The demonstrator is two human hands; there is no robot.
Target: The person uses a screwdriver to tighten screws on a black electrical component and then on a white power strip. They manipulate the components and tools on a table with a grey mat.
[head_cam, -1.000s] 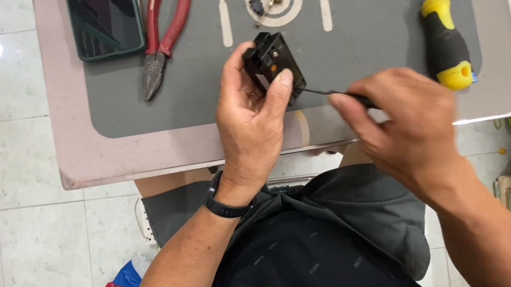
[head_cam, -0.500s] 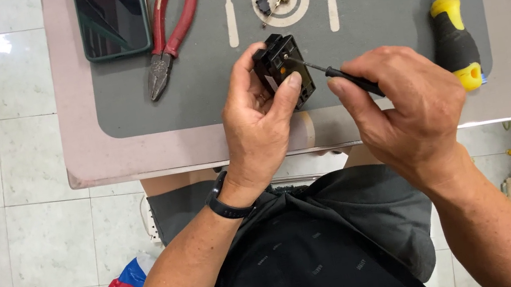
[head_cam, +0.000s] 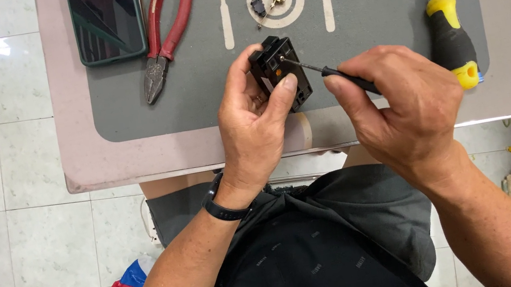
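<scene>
- Since the earlier frames the right hand has come up and in from the lower right, and the tip of its small black screwdriver now rests on the top face of the black socket module; a second ago the tip sat below and beside the block.
- The left hand is closed around the black socket module, thumb across its front face and fingers behind it, holding it tilted just above the surface, at the centre of the frame.
- The right hand is closed on the small black screwdriver's handle, pinching it between thumb and fingers; the thin shaft points up and left to the module.
- A black wristband circles the left wrist.
- A grey placemat with a printed plate, fork and spoon covers most of the surface.
- Red-handled pliers lie at upper left of the mat, just beside a dark phone.
- A small brass and black part lies on the printed plate at top centre.
- A yellow-and-black screwdriver lies at upper right, near the right hand but apart from it.
</scene>
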